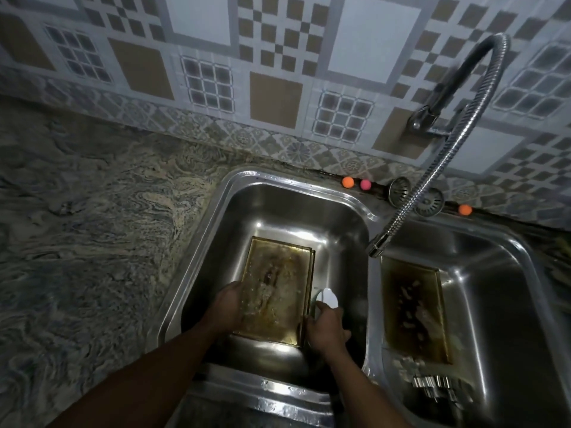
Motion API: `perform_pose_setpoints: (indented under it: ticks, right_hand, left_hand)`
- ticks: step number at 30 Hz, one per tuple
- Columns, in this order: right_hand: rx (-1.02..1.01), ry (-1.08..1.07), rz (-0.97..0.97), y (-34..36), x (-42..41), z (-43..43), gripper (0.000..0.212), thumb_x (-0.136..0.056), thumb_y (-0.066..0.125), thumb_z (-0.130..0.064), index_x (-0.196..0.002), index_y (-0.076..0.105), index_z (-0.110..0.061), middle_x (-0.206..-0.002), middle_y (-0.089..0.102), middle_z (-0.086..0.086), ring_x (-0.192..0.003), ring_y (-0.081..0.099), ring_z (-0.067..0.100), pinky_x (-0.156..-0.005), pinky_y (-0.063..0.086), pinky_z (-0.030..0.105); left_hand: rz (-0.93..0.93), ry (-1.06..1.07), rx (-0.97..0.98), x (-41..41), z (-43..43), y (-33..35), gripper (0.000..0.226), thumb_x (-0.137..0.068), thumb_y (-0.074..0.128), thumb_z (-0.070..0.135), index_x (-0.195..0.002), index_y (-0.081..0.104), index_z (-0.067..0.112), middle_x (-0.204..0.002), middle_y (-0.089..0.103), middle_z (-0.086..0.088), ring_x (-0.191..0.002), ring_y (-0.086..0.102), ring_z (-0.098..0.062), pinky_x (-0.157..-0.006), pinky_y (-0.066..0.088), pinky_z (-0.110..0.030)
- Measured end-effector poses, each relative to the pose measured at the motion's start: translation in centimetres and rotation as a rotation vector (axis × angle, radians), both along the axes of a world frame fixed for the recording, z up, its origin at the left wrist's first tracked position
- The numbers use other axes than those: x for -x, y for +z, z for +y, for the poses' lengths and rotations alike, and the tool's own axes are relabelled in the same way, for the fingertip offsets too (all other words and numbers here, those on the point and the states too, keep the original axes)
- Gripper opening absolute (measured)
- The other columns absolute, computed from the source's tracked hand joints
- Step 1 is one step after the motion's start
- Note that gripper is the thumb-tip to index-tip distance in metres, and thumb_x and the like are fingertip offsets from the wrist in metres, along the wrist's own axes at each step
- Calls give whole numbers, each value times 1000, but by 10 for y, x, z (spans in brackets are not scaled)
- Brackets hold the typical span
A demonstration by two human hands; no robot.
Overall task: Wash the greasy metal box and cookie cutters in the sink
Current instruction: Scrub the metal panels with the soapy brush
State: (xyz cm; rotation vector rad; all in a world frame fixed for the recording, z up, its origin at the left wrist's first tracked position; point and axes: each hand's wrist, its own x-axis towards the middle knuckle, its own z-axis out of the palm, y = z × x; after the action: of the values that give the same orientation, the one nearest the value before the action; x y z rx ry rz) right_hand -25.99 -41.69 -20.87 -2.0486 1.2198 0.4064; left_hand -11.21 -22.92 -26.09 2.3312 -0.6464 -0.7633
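Left hand [226, 307] grips the greasy metal box [275, 291] at 9 o'clock — right hand [327, 330] curls at 3 o'clock, hold unclear.

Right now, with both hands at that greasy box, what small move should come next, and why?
Probably swing the faucet spout over the metal box: it hangs above the divider, beside the box, which is coated in brown grease. The left hand holds the box's left edge; the right hand is at its right edge.
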Motion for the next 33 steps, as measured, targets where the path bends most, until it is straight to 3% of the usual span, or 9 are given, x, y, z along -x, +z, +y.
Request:
perform_pose_setpoints:
  ticks: [3, 6, 11, 13, 15, 19, 23, 28, 33]
  right_hand:
    - [-29, -32, -58, -12, -3, 1, 37, -95, 51, -22, -130, 55, -30, -138, 44, 8, -124, 49, 28, -111, 23, 52]
    - [-20, -50, -117, -21, -6, 1, 31, -94, 48, -14, -116, 63, -30, -134, 53, 2, -124, 51, 24, -107, 26, 46]
    - [-31, 14, -145, -20, -5, -10, 29, -93, 43, -11, -98, 61, -33, -111, 63, 3, -100, 63, 20, -88, 35, 35]
    - [8, 25, -192, -11, -6, -14, 28, -94, 43, -11, -97, 58, -35, -109, 54, 0, -99, 62, 22, -96, 40, 41]
    - [46, 1, -303, 4, -8, -15, 30, -96, 42, -10, -95, 57, -36, -105, 46, 0, -98, 60, 26, -99, 43, 46]
    - [105, -52, -573, 40, -2, -33, 30, -98, 41, -11, -97, 56, -36, -108, 49, 2, -95, 59, 19, -95, 46, 35]
    - [164, -121, -752, 78, 13, -74, 23, -96, 45, -7, -96, 56, -28, -109, 56, 6, -99, 54, 13, -80, 37, 10]
    - [218, -218, -863, 109, 59, -143, 17, -95, 48, -5, -105, 49, -19, -110, 57, 0, -96, 54, 16, -77, 36, 21]
    - [272, -213, -882, 119, 134, -222, 26, -96, 51, -11, -118, 47, -24, -125, 52, -9, -112, 51, 10, -89, 39, 21]
  left_hand:
    - [10, -19, 42, -3, 2, -8, 42, -77, 79, 17, -117, 66, 15, -119, 65, -3, -108, 62, -17, -97, 50, -33]
    - [66, -24, 52, -6, 1, -15, 41, -81, 77, 23, -118, 62, 32, -120, 64, 10, -109, 62, -6, -97, 51, -32]
    - [84, -88, -52, -11, 0, -12, 43, -77, 70, 46, -117, 54, 46, -125, 58, 11, -114, 60, -12, -97, 51, -37]
    - [45, -83, -118, -11, -4, 0, 54, -74, 70, 52, -125, 54, 44, -141, 49, 1, -133, 47, -21, -106, 45, -40]
    - [14, -48, -155, -10, -13, 11, 57, -80, 71, 42, -134, 54, 35, -154, 35, -1, -146, 29, -22, -113, 36, -37]
    - [-155, 3, -88, -4, -54, 49, 54, -81, 69, 34, -133, 55, 28, -136, 50, 2, -123, 55, -24, -99, 48, -36]
    - [-244, -28, 83, 19, -122, 93, 47, -88, 64, 26, -134, 57, 18, -133, 57, -7, -119, 56, -25, -98, 44, -32]
    - [-281, -51, 191, 76, -207, 134, 43, -88, 64, 37, -130, 58, 26, -121, 63, -6, -106, 62, -27, -86, 49, -31]
    - [-300, -138, 211, 138, -280, 136, 41, -89, 65, 35, -127, 60, 21, -121, 64, -4, -108, 62, -22, -92, 51, -32]
